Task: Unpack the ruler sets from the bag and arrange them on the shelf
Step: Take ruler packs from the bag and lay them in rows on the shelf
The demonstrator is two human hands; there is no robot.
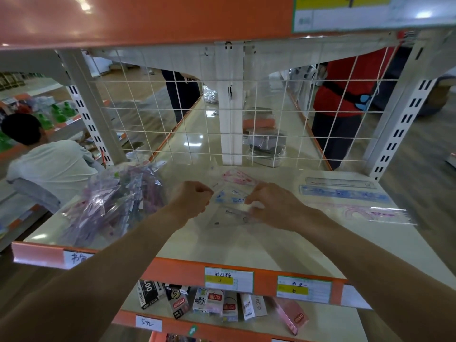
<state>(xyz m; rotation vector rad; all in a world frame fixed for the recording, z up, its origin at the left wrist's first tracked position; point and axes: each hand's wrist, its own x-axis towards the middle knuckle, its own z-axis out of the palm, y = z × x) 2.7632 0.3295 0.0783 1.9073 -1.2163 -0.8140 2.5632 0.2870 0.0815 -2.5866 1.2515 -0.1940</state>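
The left hand (191,202) has its grip curled, pinching the left edge of a clear ruler set (232,201) at frame centre. The right hand (270,206) pinches its right side. The set is over the shelf (222,245), with the bag (111,201) centre-left and laid-out rulers (345,193) centre-right.

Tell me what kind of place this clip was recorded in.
Probably a shop's stationery aisle: a metal shelf with orange edging, handwritten price labels along it, and a bag of packaged ruler sets.
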